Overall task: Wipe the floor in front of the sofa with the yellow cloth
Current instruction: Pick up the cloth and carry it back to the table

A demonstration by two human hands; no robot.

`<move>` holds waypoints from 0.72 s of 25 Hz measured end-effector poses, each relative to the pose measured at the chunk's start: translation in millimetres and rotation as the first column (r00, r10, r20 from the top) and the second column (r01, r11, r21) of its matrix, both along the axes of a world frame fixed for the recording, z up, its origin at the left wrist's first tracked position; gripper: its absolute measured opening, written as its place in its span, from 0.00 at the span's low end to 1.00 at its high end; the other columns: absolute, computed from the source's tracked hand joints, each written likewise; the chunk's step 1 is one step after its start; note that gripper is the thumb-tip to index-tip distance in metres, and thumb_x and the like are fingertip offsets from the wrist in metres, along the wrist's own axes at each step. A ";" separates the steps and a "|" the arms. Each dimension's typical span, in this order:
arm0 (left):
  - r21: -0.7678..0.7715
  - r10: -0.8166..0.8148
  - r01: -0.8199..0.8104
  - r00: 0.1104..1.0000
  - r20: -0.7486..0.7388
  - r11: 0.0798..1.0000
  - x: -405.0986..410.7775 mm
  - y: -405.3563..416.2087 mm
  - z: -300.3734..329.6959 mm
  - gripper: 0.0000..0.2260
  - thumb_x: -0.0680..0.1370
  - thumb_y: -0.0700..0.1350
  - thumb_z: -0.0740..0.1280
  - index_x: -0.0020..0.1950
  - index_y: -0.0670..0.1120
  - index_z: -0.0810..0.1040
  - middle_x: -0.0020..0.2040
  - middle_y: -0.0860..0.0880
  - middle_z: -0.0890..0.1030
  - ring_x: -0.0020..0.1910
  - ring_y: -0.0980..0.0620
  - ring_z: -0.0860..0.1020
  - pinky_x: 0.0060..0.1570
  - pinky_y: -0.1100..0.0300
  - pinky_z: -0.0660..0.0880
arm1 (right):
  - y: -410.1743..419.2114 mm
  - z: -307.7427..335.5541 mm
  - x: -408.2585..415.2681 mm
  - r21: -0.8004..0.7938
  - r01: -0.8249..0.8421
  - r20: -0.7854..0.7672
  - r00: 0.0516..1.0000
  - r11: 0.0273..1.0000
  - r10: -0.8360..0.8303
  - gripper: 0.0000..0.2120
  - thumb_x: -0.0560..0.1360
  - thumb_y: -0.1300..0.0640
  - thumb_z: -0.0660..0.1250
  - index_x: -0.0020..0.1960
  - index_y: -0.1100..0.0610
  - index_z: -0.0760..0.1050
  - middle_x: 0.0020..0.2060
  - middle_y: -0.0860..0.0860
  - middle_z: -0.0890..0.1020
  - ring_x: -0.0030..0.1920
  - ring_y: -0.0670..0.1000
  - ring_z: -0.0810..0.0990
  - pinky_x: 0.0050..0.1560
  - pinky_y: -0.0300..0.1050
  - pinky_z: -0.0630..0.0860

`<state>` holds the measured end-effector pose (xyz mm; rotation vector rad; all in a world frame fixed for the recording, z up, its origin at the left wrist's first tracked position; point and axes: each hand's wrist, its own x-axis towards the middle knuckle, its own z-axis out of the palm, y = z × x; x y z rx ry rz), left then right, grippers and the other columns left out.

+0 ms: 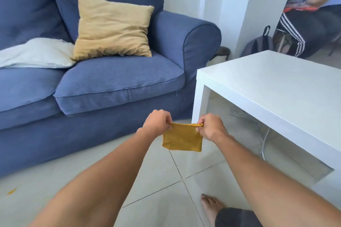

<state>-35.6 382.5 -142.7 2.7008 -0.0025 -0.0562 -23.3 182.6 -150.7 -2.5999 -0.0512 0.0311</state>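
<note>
Yellow cloth (181,139), folded to a small square, hangs in the air between both hands, well above the pale tiled floor (153,180). Its top edge is stretched straight: the left hand (156,122) pinches the left corner with fingers curled shut on the fabric, and the right hand (210,127) grips the right corner the same way. Both bare forearms reach forward from the bottom of the view. Behind the cloth stands a blue sofa (110,79) carrying a tan cushion (112,26) propped upright and a pale cushion (36,53) lying flat beside it. A white table (276,86) stands just right of the hands, close to the sofa's arm. A bare foot (212,206) rests on the tiles below. Near the left edge a small yellowish scrap (11,191) lies on the floor, possibly a leaf.
</note>
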 end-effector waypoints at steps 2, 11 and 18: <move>0.033 -0.057 0.056 0.997 0.047 0.998 -12.0 -8.1 41.6 0.07 0.76 0.41 0.72 0.54 0.46 0.83 0.52 0.48 0.83 0.52 0.47 0.80 0.50 0.57 0.76 | -10.4 40.4 -14.6 0.019 -0.020 0.027 0.999 1.000 0.019 0.06 0.71 0.61 0.74 0.38 0.54 0.79 0.43 0.54 0.84 0.46 0.56 0.82 0.50 0.45 0.80; 0.087 -0.296 0.283 0.927 0.232 0.955 -52.7 -108.2 172.9 0.09 0.79 0.43 0.68 0.58 0.43 0.80 0.56 0.44 0.81 0.56 0.44 0.78 0.54 0.53 0.74 | -122.0 178.9 -99.4 0.145 0.085 0.171 0.979 0.986 -0.109 0.05 0.72 0.60 0.75 0.47 0.57 0.82 0.42 0.52 0.80 0.45 0.54 0.79 0.47 0.45 0.76; 0.011 -0.415 0.427 0.872 0.258 0.904 -56.6 -216.1 196.6 0.10 0.79 0.43 0.68 0.59 0.43 0.79 0.58 0.43 0.80 0.58 0.42 0.77 0.54 0.54 0.74 | -229.9 202.1 -138.5 0.365 0.238 0.105 0.950 0.900 -0.294 0.05 0.73 0.63 0.74 0.41 0.56 0.79 0.45 0.57 0.83 0.45 0.55 0.83 0.41 0.47 0.82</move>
